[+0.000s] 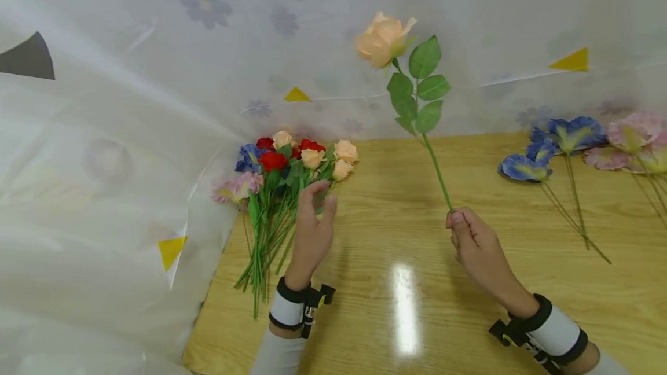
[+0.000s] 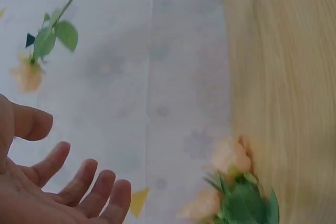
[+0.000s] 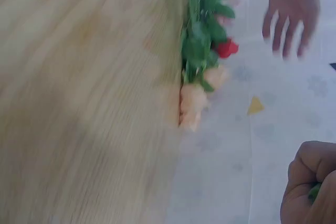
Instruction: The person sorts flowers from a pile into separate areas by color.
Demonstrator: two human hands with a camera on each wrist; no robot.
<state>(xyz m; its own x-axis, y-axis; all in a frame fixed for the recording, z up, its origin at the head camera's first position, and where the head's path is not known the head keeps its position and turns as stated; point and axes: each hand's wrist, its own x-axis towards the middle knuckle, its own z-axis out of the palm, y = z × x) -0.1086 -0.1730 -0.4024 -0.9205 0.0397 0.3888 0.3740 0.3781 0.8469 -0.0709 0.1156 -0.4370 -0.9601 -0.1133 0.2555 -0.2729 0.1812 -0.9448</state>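
Raised above the table, a peach rose (image 1: 382, 40) with a green stem and several leaves leans a little to the left. My right hand (image 1: 476, 247) grips the lower end of its stem between thumb and curled fingers. In the right wrist view that fist (image 3: 312, 182) shows a bit of green stem inside it. My left hand (image 1: 314, 233) holds nothing; its fingers are apart and loosely bent, above the right side of a pile of flowers (image 1: 271, 213). Red and peach roses, a blue flower and a pink flower make up that pile, stems toward me.
Blue flowers (image 1: 573, 135) and pink flowers (image 1: 636, 138) lie at the right of the wooden table (image 1: 375, 236), their thin stems crossing. A pale patterned sheet (image 1: 250, 45) with yellow and dark shapes hangs behind the table and along its left side.
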